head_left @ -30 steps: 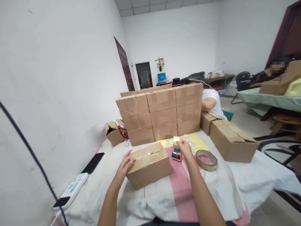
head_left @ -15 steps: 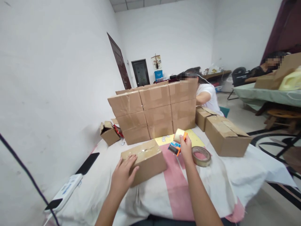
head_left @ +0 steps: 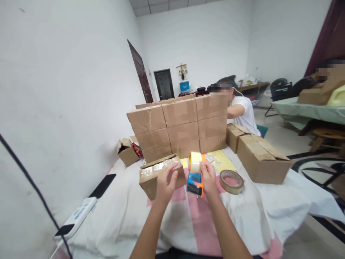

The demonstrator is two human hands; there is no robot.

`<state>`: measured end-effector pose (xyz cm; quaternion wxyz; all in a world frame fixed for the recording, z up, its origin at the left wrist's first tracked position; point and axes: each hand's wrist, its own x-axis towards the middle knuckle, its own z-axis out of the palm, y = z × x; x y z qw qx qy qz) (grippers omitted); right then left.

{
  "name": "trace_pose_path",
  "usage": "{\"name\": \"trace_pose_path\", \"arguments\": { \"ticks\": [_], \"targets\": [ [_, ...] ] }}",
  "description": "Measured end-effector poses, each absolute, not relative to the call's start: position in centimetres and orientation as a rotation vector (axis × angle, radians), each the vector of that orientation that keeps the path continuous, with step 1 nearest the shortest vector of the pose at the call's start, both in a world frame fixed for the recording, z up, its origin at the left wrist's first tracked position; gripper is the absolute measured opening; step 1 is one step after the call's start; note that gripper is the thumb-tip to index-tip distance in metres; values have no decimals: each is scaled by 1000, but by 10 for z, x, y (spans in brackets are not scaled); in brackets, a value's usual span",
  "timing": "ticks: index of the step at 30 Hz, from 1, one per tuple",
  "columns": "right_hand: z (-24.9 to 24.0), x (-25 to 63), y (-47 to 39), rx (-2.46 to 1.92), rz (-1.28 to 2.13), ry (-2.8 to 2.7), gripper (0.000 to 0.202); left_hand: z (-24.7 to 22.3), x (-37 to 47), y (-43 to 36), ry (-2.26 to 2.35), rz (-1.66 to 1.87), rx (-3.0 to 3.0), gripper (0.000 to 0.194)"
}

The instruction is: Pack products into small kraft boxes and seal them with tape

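Observation:
My right hand [head_left: 208,176] is wrapped around an orange and blue tape dispenser [head_left: 195,180] with a roll of clear tape [head_left: 195,161] on it, held above the table. To its left, a small cardboard box [head_left: 161,169] stands on the cloth, with shiny tape along its top and a raised flap edge at the back. My left hand [head_left: 165,181] is in front of the right part of this box, thumb and fingers apart. It seems to touch the box, though the exact contact is hidden.
A large tape roll [head_left: 231,181] lies right of my right hand. Stacked cardboard boxes [head_left: 183,126] form a wall ahead. More boxes [head_left: 264,158] stand at the right; an open carton [head_left: 128,153] and power strip [head_left: 78,217] at the left. A co-worker [head_left: 242,111] sits behind the stack.
My left hand has moved right from the box's left end. The box has turned, now showing a flap edge at the back. The dispenser has come left and nearer, closer to the box.

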<state>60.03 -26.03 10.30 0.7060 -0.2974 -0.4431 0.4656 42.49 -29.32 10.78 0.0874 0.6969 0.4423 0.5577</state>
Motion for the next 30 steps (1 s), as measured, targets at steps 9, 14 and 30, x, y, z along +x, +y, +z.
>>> {"name": "trace_pose_path", "arguments": {
  "ticks": [9,14,30],
  "targets": [
    [90,605,-285,-597,1225,-1069,56,132,466,-266,766,1306,1657,77],
    [96,611,-294,-603,1235,-1228,54,136,465,-274,767,1244,1640,78],
    [69,625,-258,-707,836,-977,61,93,495,-314,1374,1244,1695,21]
  ]
}}
